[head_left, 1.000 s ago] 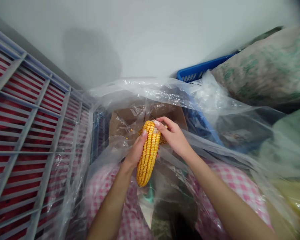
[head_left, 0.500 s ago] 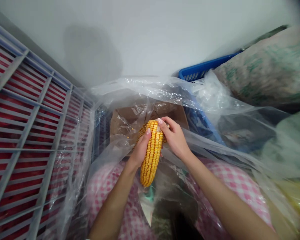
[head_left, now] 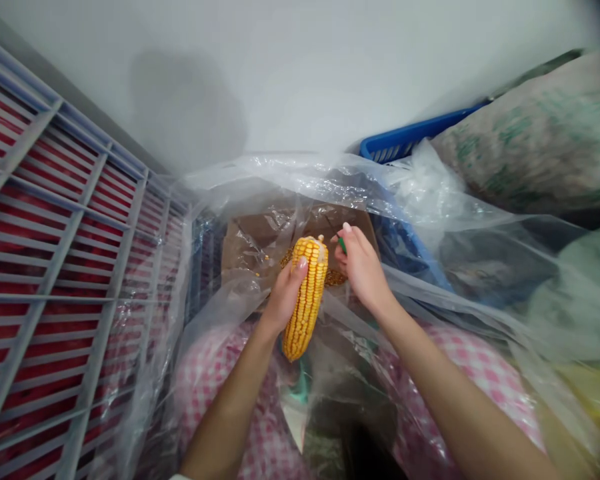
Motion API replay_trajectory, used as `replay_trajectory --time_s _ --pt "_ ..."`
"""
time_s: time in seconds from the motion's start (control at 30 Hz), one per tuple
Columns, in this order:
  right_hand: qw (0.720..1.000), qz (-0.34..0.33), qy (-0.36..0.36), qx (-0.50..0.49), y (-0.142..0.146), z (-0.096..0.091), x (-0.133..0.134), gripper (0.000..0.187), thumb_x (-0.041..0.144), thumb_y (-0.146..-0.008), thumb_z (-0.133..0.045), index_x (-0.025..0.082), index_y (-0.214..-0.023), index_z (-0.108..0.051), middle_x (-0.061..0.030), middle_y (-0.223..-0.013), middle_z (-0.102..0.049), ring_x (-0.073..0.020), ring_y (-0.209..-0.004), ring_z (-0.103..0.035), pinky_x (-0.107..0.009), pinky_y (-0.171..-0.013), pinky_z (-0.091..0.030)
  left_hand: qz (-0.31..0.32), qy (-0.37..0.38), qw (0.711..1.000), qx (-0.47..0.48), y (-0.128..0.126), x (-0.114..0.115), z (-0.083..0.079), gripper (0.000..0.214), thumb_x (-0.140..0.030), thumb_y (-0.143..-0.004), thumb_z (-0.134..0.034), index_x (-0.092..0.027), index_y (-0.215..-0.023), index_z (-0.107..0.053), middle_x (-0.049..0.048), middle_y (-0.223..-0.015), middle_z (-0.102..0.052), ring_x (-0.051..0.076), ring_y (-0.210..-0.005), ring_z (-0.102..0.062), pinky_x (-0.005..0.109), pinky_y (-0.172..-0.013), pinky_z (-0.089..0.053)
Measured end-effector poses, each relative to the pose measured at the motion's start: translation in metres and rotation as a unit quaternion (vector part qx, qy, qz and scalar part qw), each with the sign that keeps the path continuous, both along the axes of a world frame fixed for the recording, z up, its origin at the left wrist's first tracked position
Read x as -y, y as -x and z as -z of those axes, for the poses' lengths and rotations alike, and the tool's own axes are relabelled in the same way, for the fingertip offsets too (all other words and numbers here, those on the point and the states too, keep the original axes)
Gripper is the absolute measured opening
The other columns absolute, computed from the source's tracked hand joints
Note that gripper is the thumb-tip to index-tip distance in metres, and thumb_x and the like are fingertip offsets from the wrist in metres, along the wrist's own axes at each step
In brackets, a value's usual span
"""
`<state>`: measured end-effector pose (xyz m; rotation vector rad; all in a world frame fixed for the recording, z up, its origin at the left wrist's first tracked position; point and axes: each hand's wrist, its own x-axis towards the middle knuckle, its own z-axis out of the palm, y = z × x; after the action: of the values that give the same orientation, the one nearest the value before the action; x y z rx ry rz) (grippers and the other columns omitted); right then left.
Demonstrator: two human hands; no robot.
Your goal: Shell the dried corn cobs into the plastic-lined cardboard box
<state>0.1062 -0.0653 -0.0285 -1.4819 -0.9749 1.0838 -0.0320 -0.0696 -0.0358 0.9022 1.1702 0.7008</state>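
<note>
A yellow corn cob [head_left: 309, 303] is tilted over the plastic-lined box, its thick end up, with my left hand [head_left: 283, 297] wrapped round its left side and the thumb on the rows. Near that top end a few kernels are gone and a pale patch shows. My right hand [head_left: 364, 267] is closed just right of the cob, apart from it. Its fingers grip a small green tool [head_left: 342, 245], mostly hidden. Loose kernels [head_left: 335, 278] lie below and behind the cob.
Clear plastic sheeting [head_left: 260, 163] drapes over a cardboard box [head_left: 247, 230] and my knees. A pale crate [head_left: 75, 220] with red contents stands at the left. On the right are a blue basket [head_left: 405, 141] and a large full sack [head_left: 525, 133]. A white wall [head_left: 305, 73] rises behind.
My right hand has pulled away from the cob's top to the right, bringing the green tool into view. The cob has shifted slightly up and right in my left hand.
</note>
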Motion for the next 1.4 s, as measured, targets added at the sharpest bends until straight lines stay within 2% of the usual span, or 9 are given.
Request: replay_trajectory --time_s 0.13,0.23,0.43,0.8,0.97,1.07,1.17,1.27,1.4 --pt "0.986 0.023 -0.033 0.165 -0.011 -0.006 0.003 0.022 0.041 -0.087 -0.046 0.023 -0.097 -0.056 0.0039 -0.063 -0.048 -0.0108 -0.054 -0.043 -0.024 -0.056 -0.032 -0.03 -0.094 0.991 -0.091 0.005 -0.003 -0.001 0.051 -0.063 -0.074 -0.054 -0.017 -0.096 -0.059 0.004 -0.084 -0.065 0.015 -0.069 -0.06 0.024 -0.059 -0.047" --pt "0.978 -0.002 -0.034 0.207 -0.015 -0.011 0.007 0.034 0.042 -0.086 -0.049 0.024 -0.114 -0.053 0.0062 -0.056 -0.043 -0.0105 -0.047 -0.038 -0.024 -0.052 -0.03 -0.048 -0.142 0.976 -0.155 0.009 -0.006 -0.002 0.049 -0.061 -0.077 -0.051 -0.016 -0.097 -0.059 0.0055 -0.091 -0.064 0.016 -0.079 -0.059 0.025 -0.068 -0.045" --pt "0.962 -0.13 -0.062 0.233 -0.016 -0.017 0.01 0.035 0.044 -0.087 -0.047 0.019 -0.068 -0.061 0.0017 -0.058 -0.052 -0.0099 -0.051 -0.04 -0.024 -0.052 -0.028 -0.057 -0.193 0.952 -0.233 0.011 -0.01 -0.002 0.048 -0.059 -0.079 -0.05 -0.015 -0.099 -0.057 0.0057 -0.093 -0.063 0.017 -0.085 -0.057 0.027 -0.078 -0.042" --pt "0.954 -0.188 -0.012 0.234 -0.022 -0.019 0.009 0.04 0.04 -0.087 -0.042 0.018 -0.057 -0.054 0.0024 -0.05 -0.045 -0.0099 -0.049 -0.036 -0.026 -0.052 -0.024 -0.045 -0.204 0.925 -0.319 0.012 -0.009 -0.003 0.046 -0.061 -0.078 -0.049 -0.018 -0.094 -0.054 0.0046 -0.084 -0.064 0.019 -0.079 -0.059 0.028 -0.072 -0.042" --pt "0.955 -0.241 0.098 0.145 -0.03 -0.014 0.006 0.04 0.043 -0.084 -0.044 0.018 -0.053 -0.051 0.0043 -0.044 -0.039 -0.0082 -0.042 -0.029 -0.026 -0.046 -0.021 0.026 -0.223 0.866 -0.446 0.012 -0.007 -0.002 0.054 -0.07 -0.073 -0.047 -0.021 -0.096 -0.051 0.0072 -0.083 -0.064 0.024 -0.076 -0.061 0.029 -0.063 -0.04" --pt "0.949 -0.229 0.13 0.176 -0.03 -0.009 0.006 0.039 0.039 -0.084 -0.045 0.018 -0.051 -0.05 0.0033 -0.043 -0.04 -0.009 -0.041 -0.03 -0.027 -0.046 -0.02 0.07 -0.23 0.841 -0.485 0.009 -0.006 0.005 0.057 -0.073 -0.071 -0.046 -0.021 -0.095 -0.049 0.0098 -0.082 -0.064 0.027 -0.078 -0.062 0.029 -0.062 -0.039" --pt "0.931 -0.203 0.103 0.284 -0.022 -0.004 0.009 0.039 0.034 -0.086 -0.043 0.019 -0.051 -0.05 -0.0006 -0.047 -0.049 -0.0113 -0.044 -0.036 -0.028 -0.049 -0.021 0.076 -0.211 0.855 -0.467 0.006 -0.007 0.015 0.058 -0.074 -0.071 -0.045 -0.021 -0.095 -0.05 0.0106 -0.079 -0.064 0.027 -0.076 -0.062 0.03 -0.063 -0.039" --pt "0.889 -0.188 0.046 0.414 -0.014 0.0 0.013 0.037 0.032 -0.089 -0.039 0.019 -0.059 -0.056 -0.0064 -0.058 -0.06 -0.0146 -0.049 -0.045 -0.03 -0.052 -0.018 0.045 -0.19 0.896 -0.399 0.006 -0.008 0.022 0.057 -0.072 -0.074 -0.043 -0.019 -0.095 -0.053 0.0103 -0.08 -0.064 0.025 -0.077 -0.061 0.03 -0.067 -0.041" --pt "0.864 -0.214 -0.008 0.456 -0.016 0.004 0.011 0.04 0.037 -0.092 -0.035 0.02 -0.068 -0.062 -0.0063 -0.06 -0.062 -0.0161 -0.052 -0.05 -0.03 -0.053 -0.017 0.017 -0.17 0.953 -0.252 0.008 -0.011 0.019 0.057 -0.067 -0.081 -0.036 -0.016 -0.092 -0.06 0.0091 -0.091 -0.066 0.02 -0.086 -0.06 0.029 -0.077 -0.043"
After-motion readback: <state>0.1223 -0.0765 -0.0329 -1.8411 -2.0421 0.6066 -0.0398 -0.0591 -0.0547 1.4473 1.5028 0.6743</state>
